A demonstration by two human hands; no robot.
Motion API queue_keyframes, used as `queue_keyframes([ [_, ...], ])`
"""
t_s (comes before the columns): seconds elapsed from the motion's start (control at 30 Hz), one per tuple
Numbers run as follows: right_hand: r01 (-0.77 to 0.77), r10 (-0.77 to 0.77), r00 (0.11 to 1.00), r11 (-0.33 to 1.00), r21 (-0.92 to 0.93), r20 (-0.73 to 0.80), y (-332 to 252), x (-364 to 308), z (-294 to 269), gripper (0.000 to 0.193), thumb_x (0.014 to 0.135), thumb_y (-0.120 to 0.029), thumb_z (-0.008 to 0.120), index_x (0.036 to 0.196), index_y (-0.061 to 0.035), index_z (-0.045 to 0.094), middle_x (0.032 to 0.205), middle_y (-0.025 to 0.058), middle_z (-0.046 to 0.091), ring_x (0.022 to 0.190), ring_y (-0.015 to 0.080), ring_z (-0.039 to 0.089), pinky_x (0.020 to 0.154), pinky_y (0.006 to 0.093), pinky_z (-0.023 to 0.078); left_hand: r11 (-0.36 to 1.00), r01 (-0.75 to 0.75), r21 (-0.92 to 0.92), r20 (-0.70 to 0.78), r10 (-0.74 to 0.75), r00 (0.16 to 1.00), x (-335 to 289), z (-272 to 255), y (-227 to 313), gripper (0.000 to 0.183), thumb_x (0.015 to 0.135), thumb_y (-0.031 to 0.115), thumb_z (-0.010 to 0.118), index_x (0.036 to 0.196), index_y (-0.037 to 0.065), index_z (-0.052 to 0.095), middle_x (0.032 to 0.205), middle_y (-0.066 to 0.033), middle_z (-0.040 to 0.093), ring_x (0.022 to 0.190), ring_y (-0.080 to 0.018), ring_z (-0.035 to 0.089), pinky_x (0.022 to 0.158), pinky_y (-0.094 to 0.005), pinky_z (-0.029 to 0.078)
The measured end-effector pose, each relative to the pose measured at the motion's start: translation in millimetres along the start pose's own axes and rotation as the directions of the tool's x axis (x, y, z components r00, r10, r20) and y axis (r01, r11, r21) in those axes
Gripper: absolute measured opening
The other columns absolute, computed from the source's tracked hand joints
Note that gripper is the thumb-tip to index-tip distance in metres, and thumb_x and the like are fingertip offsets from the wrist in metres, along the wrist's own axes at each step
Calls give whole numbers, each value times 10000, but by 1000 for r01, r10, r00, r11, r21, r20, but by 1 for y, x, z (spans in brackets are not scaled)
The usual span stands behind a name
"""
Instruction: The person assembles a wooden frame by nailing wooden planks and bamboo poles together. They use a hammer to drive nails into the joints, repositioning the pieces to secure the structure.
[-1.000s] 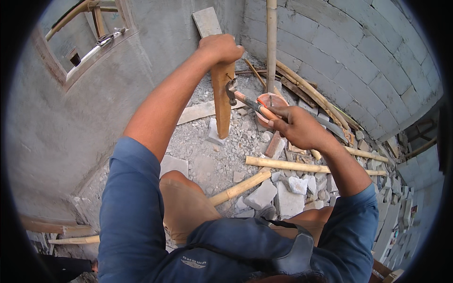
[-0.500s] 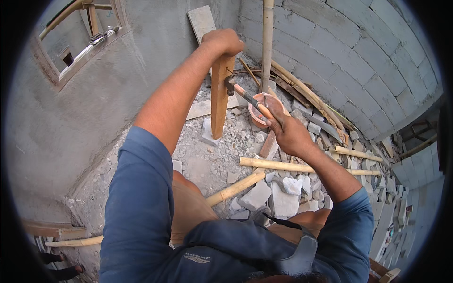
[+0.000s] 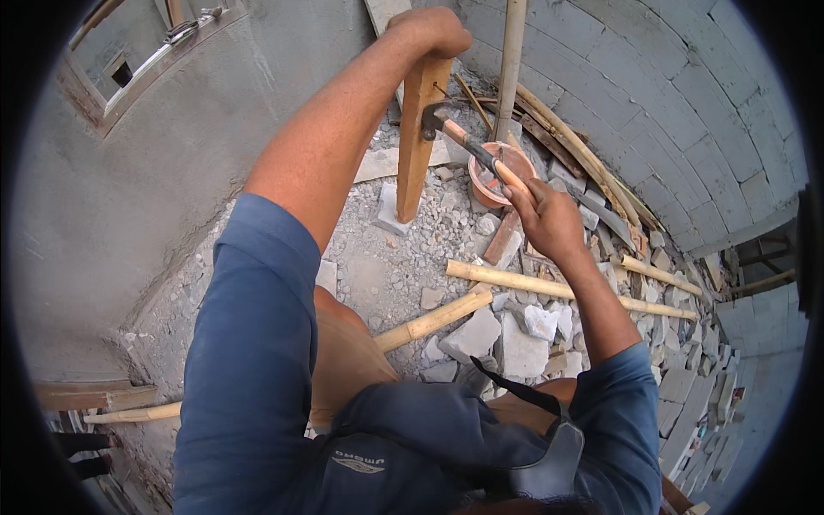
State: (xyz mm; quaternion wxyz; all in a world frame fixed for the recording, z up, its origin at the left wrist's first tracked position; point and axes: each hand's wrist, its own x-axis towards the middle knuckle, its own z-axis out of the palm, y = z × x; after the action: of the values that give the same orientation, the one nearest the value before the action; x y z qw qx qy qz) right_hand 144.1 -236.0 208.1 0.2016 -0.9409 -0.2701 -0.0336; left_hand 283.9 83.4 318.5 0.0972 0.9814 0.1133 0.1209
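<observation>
My left hand (image 3: pixel 429 33) grips the top of an upright wooden plank (image 3: pixel 415 146) whose foot rests on a small grey block (image 3: pixel 388 210) among rubble. Gripped in my right hand (image 3: pixel 542 215) is the wooden handle of a hammer (image 3: pixel 463 142); its metal head sits against the plank's right edge near the top. Behind the hammer stands an orange bowl-shaped pot (image 3: pixel 498 172) on the ground.
Bamboo poles (image 3: pixel 549 287) lie across broken grey blocks (image 3: pixel 515 339) and gravel. A pole (image 3: pixel 512 60) stands upright by the curved block wall (image 3: pixel 652 94). A plastered wall (image 3: pixel 146 189) with a window opening rises at left. Planks lean at the far right.
My right hand has carried the hammer up and left, bringing its head to the plank's edge. The view has shifted slightly; my left hand keeps its hold on the plank top.
</observation>
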Motion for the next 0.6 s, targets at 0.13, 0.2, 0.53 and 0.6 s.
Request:
queue_keyframes([
  [0.13,27,-11,985,995,-94,170,-22,26,-72,473,1099,-462,665,1109,-13,814,735,163,738,652,298,726,664,465,556,994,-60,87,-97,68,993,-9,-3,-8,560,1007,443,564,1281,17,803,1268,-247,787,1144,-398,789,1031,-526,600],
  [0.2,20,16,958,992,-123,287,-47,42,-98,463,1114,-434,648,1029,-13,821,671,130,710,606,252,702,634,445,549,988,-58,146,-45,65,997,-11,-8,-29,557,1006,435,566,1295,20,798,1267,-241,790,1141,-385,793,1027,-528,603],
  [0.53,-39,49,997,983,-181,53,19,3,-28,608,1056,-628,642,1058,-41,801,776,208,754,741,412,758,698,530,582,999,-14,-47,3,14,1000,-31,-11,16,542,981,435,601,1249,15,814,1260,-231,795,1133,-384,795,1000,-523,613],
  [0.6,-19,49,986,983,-183,161,-21,12,-70,583,1067,-583,654,995,-25,810,748,197,741,702,374,750,685,512,574,998,-41,44,-52,43,998,-23,-11,-2,545,979,425,605,1253,0,809,1229,-246,799,1104,-395,802,988,-522,619],
])
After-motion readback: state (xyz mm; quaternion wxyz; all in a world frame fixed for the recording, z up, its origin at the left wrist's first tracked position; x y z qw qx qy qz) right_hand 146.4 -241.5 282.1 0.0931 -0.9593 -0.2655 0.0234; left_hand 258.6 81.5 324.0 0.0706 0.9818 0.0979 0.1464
